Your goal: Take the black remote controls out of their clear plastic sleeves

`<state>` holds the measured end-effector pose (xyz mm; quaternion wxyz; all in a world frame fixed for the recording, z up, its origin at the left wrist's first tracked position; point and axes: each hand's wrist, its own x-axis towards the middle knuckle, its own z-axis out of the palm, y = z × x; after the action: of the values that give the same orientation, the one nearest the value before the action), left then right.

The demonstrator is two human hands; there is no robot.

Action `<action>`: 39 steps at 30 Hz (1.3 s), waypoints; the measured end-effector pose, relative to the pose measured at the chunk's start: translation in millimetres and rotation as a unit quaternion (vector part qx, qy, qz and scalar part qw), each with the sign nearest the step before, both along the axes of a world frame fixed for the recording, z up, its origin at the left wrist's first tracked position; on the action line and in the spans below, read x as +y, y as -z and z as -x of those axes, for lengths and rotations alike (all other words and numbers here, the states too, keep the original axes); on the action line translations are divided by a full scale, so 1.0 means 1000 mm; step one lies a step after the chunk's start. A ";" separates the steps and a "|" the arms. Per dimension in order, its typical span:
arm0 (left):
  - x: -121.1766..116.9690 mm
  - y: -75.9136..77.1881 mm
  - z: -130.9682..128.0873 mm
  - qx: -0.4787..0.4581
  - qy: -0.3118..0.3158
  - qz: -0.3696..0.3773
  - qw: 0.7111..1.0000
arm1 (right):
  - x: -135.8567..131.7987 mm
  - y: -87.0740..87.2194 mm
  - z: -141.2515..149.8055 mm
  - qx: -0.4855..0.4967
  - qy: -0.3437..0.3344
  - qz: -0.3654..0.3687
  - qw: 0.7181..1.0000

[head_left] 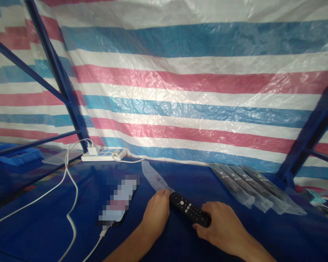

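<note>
Head view: the remote (190, 209) lies along ten-to-four o'clock on the bench (177, 242); the right hand (224, 222) grips its four-o'clock end, while the left hand (157, 211), nearer the bag (154, 176) toward eleven, pinches its mouth.

Phone (120, 200) on table (84, 185), left of remote (190, 209); power strip (105, 154) behind phone; bagged remotes (251, 187) right of remote.

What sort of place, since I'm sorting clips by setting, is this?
Probably an improvised workstation, perhaps in a workshop: a red, white and blue striped plastic sheet hangs behind blue metal framing, and black remote controls in clear plastic sleeves lie on the blue tabletop.
</note>
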<state>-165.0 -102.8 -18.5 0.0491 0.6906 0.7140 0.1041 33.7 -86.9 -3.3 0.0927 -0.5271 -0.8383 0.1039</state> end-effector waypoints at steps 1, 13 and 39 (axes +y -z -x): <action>-0.001 -0.001 -0.001 0.002 0.013 0.001 1.000 | 0.001 0.003 0.001 0.003 -0.003 0.000 1.000; -0.015 0.012 -0.028 -0.021 0.150 -0.028 0.988 | 0.000 0.011 0.030 0.026 0.021 -0.016 0.999; -0.032 0.074 -0.044 0.018 0.250 -0.317 0.915 | 0.017 -0.007 -0.011 0.051 -0.073 0.060 0.994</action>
<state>-121.0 -134.5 -92.5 -0.1612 0.8275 0.4484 0.2971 45.1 -69.5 4.0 0.0958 -0.4630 -0.8611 0.1869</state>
